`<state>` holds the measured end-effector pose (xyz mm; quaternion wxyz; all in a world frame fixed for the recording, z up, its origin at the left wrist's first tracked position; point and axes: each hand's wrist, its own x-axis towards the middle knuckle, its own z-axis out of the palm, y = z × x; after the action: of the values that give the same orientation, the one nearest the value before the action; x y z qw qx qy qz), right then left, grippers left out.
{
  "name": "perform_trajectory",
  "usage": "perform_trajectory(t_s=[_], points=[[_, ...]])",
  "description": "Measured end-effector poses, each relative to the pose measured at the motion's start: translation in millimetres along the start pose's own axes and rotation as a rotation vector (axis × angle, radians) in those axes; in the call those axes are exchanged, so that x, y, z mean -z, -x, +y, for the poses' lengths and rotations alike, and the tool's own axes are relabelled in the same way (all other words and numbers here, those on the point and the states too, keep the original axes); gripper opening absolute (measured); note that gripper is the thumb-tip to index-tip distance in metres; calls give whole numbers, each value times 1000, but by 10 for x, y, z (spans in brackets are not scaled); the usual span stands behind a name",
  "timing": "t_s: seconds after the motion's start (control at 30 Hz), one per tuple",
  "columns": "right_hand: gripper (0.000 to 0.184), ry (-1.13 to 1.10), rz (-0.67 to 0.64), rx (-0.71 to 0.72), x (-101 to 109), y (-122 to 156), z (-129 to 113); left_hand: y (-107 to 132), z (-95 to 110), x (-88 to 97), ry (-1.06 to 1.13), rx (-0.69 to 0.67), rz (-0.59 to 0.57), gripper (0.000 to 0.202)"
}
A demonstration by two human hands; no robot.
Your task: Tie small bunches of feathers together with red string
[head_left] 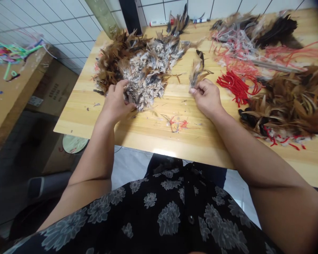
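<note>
My left hand [117,102] rests at the near left edge of a heap of brown and grey-white feathers [151,70], its fingers spread and touching the heap. Nothing shows firmly gripped in it. To the right, my right hand [208,96] pinches a small bunch of feathers [197,73] between thumb and fingers, tips pointing away from me. Between the hands lie a few scraps of orange-red thread [178,123]. Just right of my right hand is a bundle of red cords [235,86].
A large pile of brown feathers [299,102] covers the right side. Behind it are pink and white strands [238,46] and dark feathers [278,33]. A red-capped marker [160,23], a phone [131,16] and a greenish bottle [102,16] stand or lie along the tiled wall.
</note>
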<state>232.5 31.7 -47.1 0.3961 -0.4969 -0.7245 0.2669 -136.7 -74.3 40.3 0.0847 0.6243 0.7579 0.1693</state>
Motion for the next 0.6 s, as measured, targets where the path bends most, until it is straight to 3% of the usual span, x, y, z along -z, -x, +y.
perform_trajectory(t_s=[0.23,0.6], points=[[40,-114,-1,11,7,48,-77,-432,-10,-152,-2,-138,-36,105],[39,-90,-14,15,-19,50,-232,-811,310,-243,23,-207,-121,91]])
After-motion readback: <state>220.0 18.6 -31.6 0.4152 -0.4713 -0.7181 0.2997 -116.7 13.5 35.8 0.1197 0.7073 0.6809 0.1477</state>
